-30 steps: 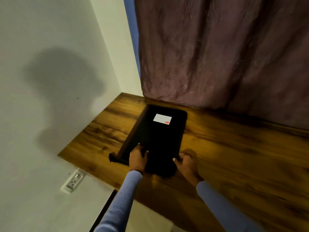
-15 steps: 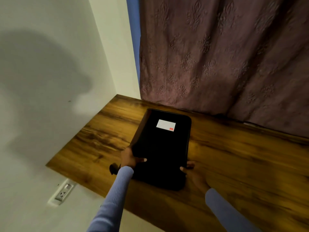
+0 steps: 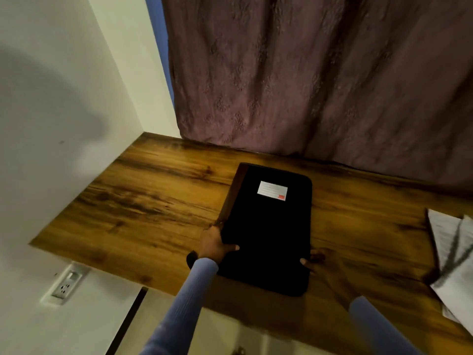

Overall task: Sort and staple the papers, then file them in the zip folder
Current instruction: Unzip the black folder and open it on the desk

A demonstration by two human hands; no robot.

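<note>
A black zip folder [image 3: 268, 226] with a white label [image 3: 272, 190] lies flat on the wooden desk [image 3: 153, 201], its near end toward me. My left hand [image 3: 215, 243] grips the folder's near left edge, thumb on the cover. My right hand [image 3: 325, 267] holds the near right edge, thumb on top and fingers dim in shadow beside it. A pile of white papers [image 3: 453, 254] lies at the right edge of the view, partly cut off.
A white wall bounds the desk on the left, with a power socket [image 3: 65, 285] below the desk's edge. A purple curtain [image 3: 320, 80] hangs along the back. Bare wood lies left of the folder and between folder and papers.
The view has swung right, bringing the papers into sight. Both hands have slid from the folder's near end to its side edges and the folder sits a little further right on the desk.
</note>
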